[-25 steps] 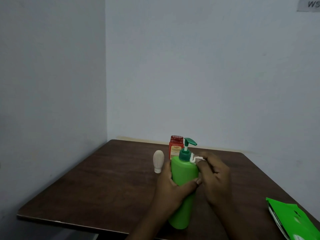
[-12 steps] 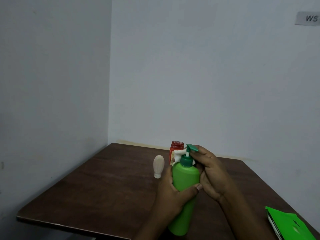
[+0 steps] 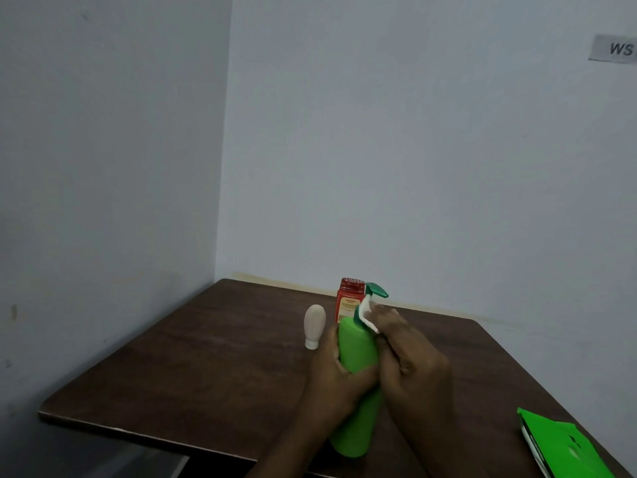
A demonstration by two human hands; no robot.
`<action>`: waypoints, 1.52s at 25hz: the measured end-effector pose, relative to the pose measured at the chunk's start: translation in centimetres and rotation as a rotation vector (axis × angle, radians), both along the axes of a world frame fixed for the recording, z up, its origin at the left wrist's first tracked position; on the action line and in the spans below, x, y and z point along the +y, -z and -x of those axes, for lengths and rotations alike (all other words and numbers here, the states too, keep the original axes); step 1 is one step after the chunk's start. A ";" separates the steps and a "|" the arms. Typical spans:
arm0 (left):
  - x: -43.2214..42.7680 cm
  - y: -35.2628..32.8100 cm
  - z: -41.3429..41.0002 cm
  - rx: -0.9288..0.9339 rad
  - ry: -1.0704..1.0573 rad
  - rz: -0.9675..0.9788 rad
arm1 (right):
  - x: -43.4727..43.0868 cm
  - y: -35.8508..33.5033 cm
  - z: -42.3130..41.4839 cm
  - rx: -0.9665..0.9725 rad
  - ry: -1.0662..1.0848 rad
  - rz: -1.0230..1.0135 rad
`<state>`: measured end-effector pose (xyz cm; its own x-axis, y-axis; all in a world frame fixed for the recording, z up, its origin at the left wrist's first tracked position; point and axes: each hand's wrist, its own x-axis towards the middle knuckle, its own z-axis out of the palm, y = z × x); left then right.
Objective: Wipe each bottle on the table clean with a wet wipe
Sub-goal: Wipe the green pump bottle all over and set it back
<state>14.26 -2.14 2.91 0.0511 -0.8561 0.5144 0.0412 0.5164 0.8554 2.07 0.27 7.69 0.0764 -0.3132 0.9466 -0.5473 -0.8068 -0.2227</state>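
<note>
while left hand (image 3: 339,377) grips green bottle (image 3: 356,346), right hand (image 3: 410,353) pinches wipe (image 3: 366,313) at its neck.

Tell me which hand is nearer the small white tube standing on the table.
Left. The left hand grips the green bottle beside the white tube; the right hand holds the wipe on the bottle's other side, farther off.

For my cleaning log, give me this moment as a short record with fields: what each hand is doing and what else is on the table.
Holding: left hand grips the body of the tall green plastic pump bottle
Wiping: right hand presses a folded white wet wipe to the bottle's neck, under the pump head
Other bottles: red-capped bottle with orange label behind; small pale bottle standing on its cap to the left
Surface: dark brown wooden table
Also: flat green packet at the near right corner
</note>
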 end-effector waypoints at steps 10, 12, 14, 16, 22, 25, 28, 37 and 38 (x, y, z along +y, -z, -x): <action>0.3 -0.4 0.2 0.014 0.009 0.046 | -5.2 -4.6 -0.2 -0.484 -0.913 -1.012; 0.6 -0.6 0.3 0.032 0.024 0.057 | -6.1 -5.0 -0.3 -0.425 -1.009 -1.049; 0.6 -0.5 0.3 0.042 0.019 0.069 | -6.7 -4.9 -0.2 -0.424 -1.085 -1.084; 0.6 -0.5 0.2 0.023 0.002 0.077 | -6.8 -4.5 0.2 -0.405 -1.108 -1.067; 0.2 -0.4 0.2 -0.012 0.001 0.043 | -5.1 -4.4 2.0 -0.149 -0.830 -0.862; 0.1 -0.3 0.3 -0.040 0.001 0.038 | -3.4 -5.0 1.7 -0.003 -0.566 -0.710; 0.3 -0.5 0.4 -0.049 0.026 0.042 | -2.5 -4.4 1.2 0.034 -0.226 -0.535; 0.1 -0.4 0.1 -0.039 0.006 0.009 | -1.3 -1.2 -0.7 -0.085 0.098 -0.258; 0.1 -0.5 0.0 -0.039 0.012 0.004 | -1.1 -0.8 -0.8 -0.079 0.102 -0.233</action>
